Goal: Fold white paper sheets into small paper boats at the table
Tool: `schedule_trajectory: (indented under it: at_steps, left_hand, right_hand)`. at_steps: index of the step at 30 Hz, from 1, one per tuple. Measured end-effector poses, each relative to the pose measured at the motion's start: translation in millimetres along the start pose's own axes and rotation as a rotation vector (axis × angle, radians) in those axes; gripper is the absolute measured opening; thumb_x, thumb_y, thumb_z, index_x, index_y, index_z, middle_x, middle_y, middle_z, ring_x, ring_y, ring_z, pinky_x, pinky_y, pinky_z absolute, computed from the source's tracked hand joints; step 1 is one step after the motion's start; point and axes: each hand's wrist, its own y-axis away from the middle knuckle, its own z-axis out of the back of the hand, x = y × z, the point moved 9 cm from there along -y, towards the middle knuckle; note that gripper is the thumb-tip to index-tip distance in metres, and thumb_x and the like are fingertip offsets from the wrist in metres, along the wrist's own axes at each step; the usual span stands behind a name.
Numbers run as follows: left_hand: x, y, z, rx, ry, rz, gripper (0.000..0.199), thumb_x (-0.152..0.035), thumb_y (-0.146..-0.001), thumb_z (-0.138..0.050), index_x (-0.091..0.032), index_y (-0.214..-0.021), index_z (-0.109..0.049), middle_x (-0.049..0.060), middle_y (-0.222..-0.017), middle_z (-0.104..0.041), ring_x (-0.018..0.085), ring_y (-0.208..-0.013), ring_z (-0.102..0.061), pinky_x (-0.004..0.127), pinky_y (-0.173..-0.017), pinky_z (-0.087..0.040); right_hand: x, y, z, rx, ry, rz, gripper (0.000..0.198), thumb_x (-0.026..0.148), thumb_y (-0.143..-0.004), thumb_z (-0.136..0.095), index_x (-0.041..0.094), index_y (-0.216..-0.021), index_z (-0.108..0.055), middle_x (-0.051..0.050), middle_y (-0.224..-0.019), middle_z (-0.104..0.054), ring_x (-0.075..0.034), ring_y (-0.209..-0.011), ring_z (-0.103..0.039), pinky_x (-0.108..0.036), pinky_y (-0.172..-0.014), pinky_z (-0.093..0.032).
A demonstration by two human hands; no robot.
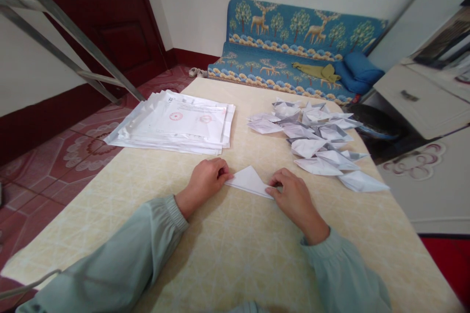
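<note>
Between my hands is a sheet of white paper (250,181) folded into a low triangle, its peak pointing away from me and its long edge toward me. My left hand (208,178) pinches the left corner between thumb and fingers. At the opposite corner, my right hand (293,196) grips the paper the same way. Several folded paper boats (319,142) lie in a cluster beyond my right hand. Past my left hand rests a stack of paper sheets (183,122), the top one with printed text and red stamps.
The table (235,254) has a pale yellow patterned cover. A blue sofa (279,54) with deer patterns stands behind it, bearing a yellow-green cloth (317,72). A metal ladder-like frame (69,24) is at the left, a white cabinet (422,100) at the right.
</note>
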Motion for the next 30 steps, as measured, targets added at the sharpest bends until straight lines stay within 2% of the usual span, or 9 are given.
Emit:
schedule_trajectory:
  at_steps: [5,12,14,17,19,22,26,27,30]
  left_hand:
    - [-1.5,0.3,0.0,-0.005,-0.006,-0.011,0.016,-0.031,-0.079,-0.062,-0.018,-0.071,-0.058,0.001,-0.072,-0.062,0.014,-0.061,-0.052,0.025,-0.055,-0.032]
    - [-1.6,0.4,0.6,-0.017,0.026,-0.013,0.017,-0.032,-0.078,-0.063,-0.017,-0.070,-0.058,0.001,-0.071,-0.061,0.013,-0.061,-0.052,0.024,-0.056,-0.032]
    - [-1.6,0.5,1.2,-0.023,0.039,-0.012,0.017,-0.032,-0.078,-0.063,-0.017,-0.070,-0.059,0.001,-0.071,-0.061,0.013,-0.062,-0.052,0.024,-0.056,-0.032]
    - [-1.3,1.0,1.5,-0.032,0.065,-0.012,0.016,-0.031,-0.077,-0.064,-0.017,-0.070,-0.060,0.001,-0.070,-0.061,0.013,-0.061,-0.051,0.024,-0.056,-0.032]
    - [1.1,1.3,2.4,-0.048,0.112,0.003,0.014,-0.030,-0.077,-0.065,-0.017,-0.072,-0.061,0.000,-0.069,-0.061,0.013,-0.061,-0.052,0.024,-0.056,-0.034]
    - [11.1,2.3,8.6,-0.137,0.285,0.079,0.014,-0.031,-0.078,-0.064,-0.017,-0.082,-0.063,0.000,-0.071,-0.062,0.012,-0.061,-0.053,0.023,-0.057,-0.038]
    - [25.5,8.4,14.3,-0.309,0.662,0.244,0.025,-0.035,-0.080,-0.060,-0.014,-0.095,-0.062,0.002,-0.076,-0.065,0.012,-0.062,-0.056,0.023,-0.058,-0.045]
    - [24.1,9.4,10.8,-0.305,0.757,0.272,0.027,-0.036,-0.080,-0.060,-0.013,-0.095,-0.063,0.003,-0.077,-0.066,0.012,-0.062,-0.058,0.023,-0.058,-0.047]
    - [1.5,9.5,-6.0,-0.144,0.908,0.263,0.032,-0.035,-0.075,-0.066,-0.012,-0.098,-0.068,0.008,-0.088,-0.071,0.016,-0.072,-0.063,0.026,-0.063,-0.051]
  right_hand:
    - [6.5,1.4,-1.8,-0.038,0.039,-0.051,0.014,0.033,-0.070,-0.071,0.020,-0.074,-0.065,-0.002,-0.081,-0.060,-0.017,-0.075,-0.056,-0.029,-0.068,-0.036]
    - [10.2,2.2,-5.5,-0.079,0.044,-0.106,0.016,0.029,-0.066,-0.073,0.020,-0.070,-0.060,-0.002,-0.076,-0.062,-0.017,-0.069,-0.057,-0.028,-0.063,-0.037]
    - [7.0,3.1,-6.8,-0.076,-0.026,-0.152,0.017,0.027,-0.066,-0.072,0.021,-0.078,-0.061,-0.001,-0.076,-0.065,-0.018,-0.071,-0.060,-0.027,-0.063,-0.038]
    - [3.4,4.5,-10.7,-0.051,-0.139,-0.207,0.038,0.023,-0.065,-0.072,0.022,-0.101,-0.061,-0.001,-0.080,-0.068,-0.019,-0.075,-0.062,-0.028,-0.066,-0.040]
    - [4.8,4.2,-15.6,-0.008,-0.246,-0.194,0.035,0.021,-0.066,-0.069,0.021,-0.100,-0.064,-0.001,-0.080,-0.068,-0.019,-0.074,-0.062,-0.028,-0.067,-0.042]
    - [6.9,3.1,-17.5,-0.010,-0.521,-0.158,0.009,0.025,-0.071,-0.065,0.019,-0.077,-0.064,0.000,-0.072,-0.066,-0.017,-0.068,-0.060,-0.027,-0.063,-0.043]
    - [-1.6,5.4,-8.7,-0.202,-0.868,-0.195,0.019,0.036,-0.074,-0.065,0.018,-0.074,-0.058,0.000,-0.069,-0.065,-0.016,-0.062,-0.058,-0.025,-0.057,-0.043]
    - [-2.2,6.3,-8.7,-0.231,-0.932,-0.198,0.020,0.037,-0.074,-0.066,0.019,-0.077,-0.058,-0.001,-0.073,-0.066,-0.016,-0.065,-0.059,-0.026,-0.058,-0.044]
    - [2.3,6.9,-16.2,-0.221,-1.047,-0.186,0.020,0.037,-0.075,-0.066,0.020,-0.085,-0.059,-0.003,-0.082,-0.069,-0.018,-0.073,-0.062,-0.028,-0.064,-0.047]
